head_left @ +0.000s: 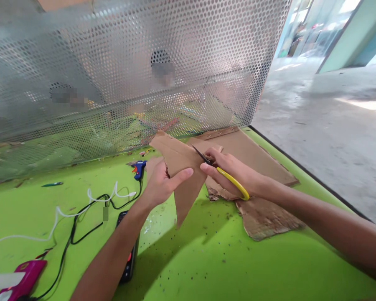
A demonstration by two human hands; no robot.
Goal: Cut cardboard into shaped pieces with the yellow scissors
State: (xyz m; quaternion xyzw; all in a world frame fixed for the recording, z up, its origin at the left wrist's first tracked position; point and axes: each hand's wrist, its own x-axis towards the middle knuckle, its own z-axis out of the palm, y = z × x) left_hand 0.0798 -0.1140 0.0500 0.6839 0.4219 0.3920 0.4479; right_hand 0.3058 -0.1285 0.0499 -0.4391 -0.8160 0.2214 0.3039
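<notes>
My left hand [163,184] grips a torn-edged piece of brown cardboard [184,161], its thumb lying along the near face and the fingers behind it. The piece is held up off the green table, with a pointed corner hanging down. In my right hand [227,169] is a pair of scissors [233,182] with yellow handles. Their dark blades point up and left, at the right part of the held cardboard; I cannot tell whether they are cutting into it. More cardboard [257,154] lies flat on the table beneath and behind my right hand.
A perforated metal panel [188,54] stands along the table's [207,267] far side. To the left are a blue glue gun [140,169], black and white cables [73,228], a green pen-like tool [52,184] and a magenta object [26,278]. A phone [130,261] lies partly under my left forearm.
</notes>
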